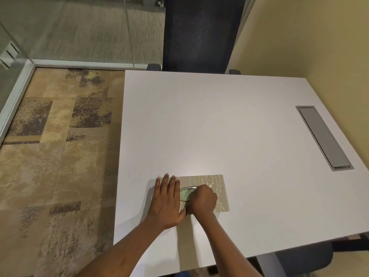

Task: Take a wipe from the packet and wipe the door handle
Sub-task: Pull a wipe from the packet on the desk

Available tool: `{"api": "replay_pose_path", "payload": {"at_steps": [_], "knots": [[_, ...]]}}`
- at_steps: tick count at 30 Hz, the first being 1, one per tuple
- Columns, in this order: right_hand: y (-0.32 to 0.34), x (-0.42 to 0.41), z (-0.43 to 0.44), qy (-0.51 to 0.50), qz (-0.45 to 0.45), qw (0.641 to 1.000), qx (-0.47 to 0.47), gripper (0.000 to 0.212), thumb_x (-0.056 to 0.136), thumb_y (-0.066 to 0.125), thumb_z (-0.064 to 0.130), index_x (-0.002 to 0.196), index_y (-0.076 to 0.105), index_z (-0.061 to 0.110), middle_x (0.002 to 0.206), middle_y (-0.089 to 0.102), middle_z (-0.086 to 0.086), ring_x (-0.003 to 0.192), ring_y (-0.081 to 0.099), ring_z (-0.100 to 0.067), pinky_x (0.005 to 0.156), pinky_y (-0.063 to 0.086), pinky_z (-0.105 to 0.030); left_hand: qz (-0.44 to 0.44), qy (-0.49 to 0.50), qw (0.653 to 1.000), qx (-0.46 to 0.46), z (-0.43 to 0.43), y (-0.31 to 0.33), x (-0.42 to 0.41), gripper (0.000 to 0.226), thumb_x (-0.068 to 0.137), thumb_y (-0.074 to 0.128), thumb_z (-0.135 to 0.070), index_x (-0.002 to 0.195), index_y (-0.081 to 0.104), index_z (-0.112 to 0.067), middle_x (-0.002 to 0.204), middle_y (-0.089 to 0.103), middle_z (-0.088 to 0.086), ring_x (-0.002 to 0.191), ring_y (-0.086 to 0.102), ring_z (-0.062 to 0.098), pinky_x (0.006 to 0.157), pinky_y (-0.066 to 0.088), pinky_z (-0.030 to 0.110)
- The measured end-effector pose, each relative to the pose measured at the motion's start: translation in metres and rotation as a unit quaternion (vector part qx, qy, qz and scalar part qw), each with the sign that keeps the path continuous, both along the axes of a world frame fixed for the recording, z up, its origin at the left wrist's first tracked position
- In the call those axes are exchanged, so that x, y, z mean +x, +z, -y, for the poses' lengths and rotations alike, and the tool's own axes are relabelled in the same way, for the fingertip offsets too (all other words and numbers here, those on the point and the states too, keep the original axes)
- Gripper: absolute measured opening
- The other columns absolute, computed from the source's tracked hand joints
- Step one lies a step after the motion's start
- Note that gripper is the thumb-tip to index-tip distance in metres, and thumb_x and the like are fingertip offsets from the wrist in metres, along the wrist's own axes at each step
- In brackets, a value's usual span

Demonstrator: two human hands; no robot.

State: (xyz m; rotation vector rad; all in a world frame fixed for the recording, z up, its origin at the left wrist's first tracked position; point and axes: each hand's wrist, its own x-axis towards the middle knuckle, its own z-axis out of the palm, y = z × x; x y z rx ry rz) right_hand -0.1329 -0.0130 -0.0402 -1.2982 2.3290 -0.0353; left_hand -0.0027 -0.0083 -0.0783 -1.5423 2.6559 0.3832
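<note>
A flat beige wipe packet (216, 184) with a floral print lies near the front edge of the white table (219, 126). A green oval lid (185, 193) sits in its middle. My left hand (167, 200) lies flat on the packet's left part, fingers stretched out, pressing it down. My right hand (203, 198) is curled over the right end of the oval lid, fingertips pinched there. What the fingertips hold is hidden beneath the hand. No loose wipe shows. No door handle is clearly in view.
A dark mesh office chair (201, 35) stands at the table's far side. A grey cable hatch (323, 137) is set into the table at right. Patterned carpet (60, 156) lies left, bounded by a glass wall with metal frame (18, 92). A yellow wall is at right.
</note>
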Motion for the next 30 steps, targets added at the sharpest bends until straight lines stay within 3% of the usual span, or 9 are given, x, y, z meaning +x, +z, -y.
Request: {"api": "replay_pose_path", "payload": {"at_steps": [3, 5, 8, 12, 17, 22, 26, 28, 30], "knots": [[0.005, -0.008, -0.001, -0.023, 0.055, 0.998, -0.023, 0.023, 0.069, 0.06, 0.008, 0.05, 0.048, 0.012, 0.054, 0.057, -0.007, 0.06, 0.06, -0.029, 0.049, 0.033, -0.025, -0.003, -0.002, 1.0, -0.006, 0.0, -0.001, 0.001, 0.088, 0.079, 0.045, -0.06, 0.137, 0.042, 0.007, 0.142, 0.045, 0.028, 0.135, 0.033, 0.049, 0.107, 0.029, 0.064], [0.01, -0.014, -0.003, -0.034, 0.091, 0.993, -0.06, 0.033, 0.064, 0.064, 0.008, 0.04, 0.042, 0.014, 0.039, 0.036, -0.001, 0.045, 0.041, -0.021, 0.042, 0.022, -0.025, -0.005, 0.0, 1.0, -0.009, 0.0, 0.0, 0.001, 0.089, 0.08, 0.043, -0.061, 0.136, 0.043, 0.007, 0.141, 0.045, 0.028, 0.135, 0.034, 0.049, 0.107, 0.03, 0.064], [0.02, -0.022, -0.006, -0.061, 0.189, 0.972, -0.127, 0.043, 0.059, 0.063, 0.003, 0.035, 0.03, 0.016, 0.039, 0.018, 0.003, 0.046, 0.018, -0.017, 0.046, 0.016, -0.028, -0.005, 0.002, 1.0, -0.011, -0.001, 0.0, 0.001, 0.089, 0.081, 0.044, -0.063, 0.136, 0.043, 0.007, 0.141, 0.045, 0.028, 0.135, 0.034, 0.049, 0.107, 0.03, 0.065], [0.033, -0.034, -0.011, -0.119, 0.341, 0.92, -0.152, 0.047, 0.061, 0.06, 0.0, 0.038, 0.026, 0.021, 0.044, 0.017, 0.007, 0.05, 0.015, -0.017, 0.05, 0.012, -0.029, -0.006, -0.002, 1.0, -0.005, -0.001, 0.0, 0.002, 0.083, 0.083, 0.043, -0.062, 0.135, 0.046, 0.003, 0.14, 0.047, 0.026, 0.135, 0.035, 0.048, 0.107, 0.03, 0.064], [0.052, -0.038, -0.011, -0.123, 0.412, 0.89, -0.154, 0.036, 0.064, 0.064, 0.001, 0.047, 0.034, 0.008, 0.053, 0.021, -0.004, 0.057, 0.017, -0.022, 0.054, 0.015, -0.035, -0.052, -0.002, 0.998, -0.04, 0.007, 0.02, 0.002, 0.066, 0.086, 0.054, -0.057, 0.13, 0.056, -0.008, 0.132, 0.058, 0.018, 0.131, 0.044, 0.039, 0.106, 0.032, 0.065], [0.073, -0.046, -0.009, -0.098, 0.455, 0.867, -0.178, 0.04, 0.062, 0.062, -0.001, 0.05, 0.024, 0.003, 0.059, 0.015, -0.011, 0.057, 0.015, -0.023, 0.05, 0.016, -0.026, -0.218, -0.001, 0.976, -0.028, 0.022, 0.05, -0.004, 0.047, 0.092, 0.058, -0.035, 0.132, 0.055, -0.01, 0.135, 0.055, 0.013, 0.14, 0.035, 0.03, 0.117, 0.013, 0.05], [0.085, -0.051, -0.008, -0.072, 0.459, 0.87, -0.167, 0.041, 0.06, 0.062, 0.002, 0.05, 0.024, 0.01, 0.055, 0.015, -0.003, 0.053, 0.016, -0.02, 0.047, 0.017, -0.023, -0.298, -0.064, 0.939, -0.159, 0.025, 0.073, -0.01, 0.013, 0.078, 0.072, -0.008, 0.09, 0.073, -0.004, 0.09, 0.073, 0.011, 0.103, 0.067, 0.029, 0.1, 0.038, 0.059], [0.087, -0.053, -0.008, -0.059, 0.456, 0.874, -0.159, 0.039, 0.061, 0.064, 0.004, 0.045, 0.03, 0.011, 0.049, 0.021, 0.0, 0.048, 0.02, -0.018, 0.044, 0.021, -0.021, -0.317, -0.067, 0.929, -0.179, 0.024, 0.083, -0.012, 0.005, 0.08, 0.067, -0.003, 0.083, 0.071, -0.004, 0.082, 0.072, 0.008, 0.096, 0.069, 0.027, 0.1, 0.043, 0.053], [0.091, -0.051, -0.008, -0.049, 0.457, 0.874, -0.159, 0.028, 0.067, 0.065, 0.005, 0.044, 0.05, 0.004, 0.047, 0.042, 0.001, 0.045, 0.038, -0.014, 0.044, 0.034, -0.02, -0.312, -0.048, 0.933, -0.174, 0.02, 0.094, -0.011, 0.014, 0.088, 0.055, -0.007, 0.084, 0.068, -0.004, 0.083, 0.07, 0.008, 0.099, 0.067, 0.026, 0.102, 0.042, 0.046]]}}
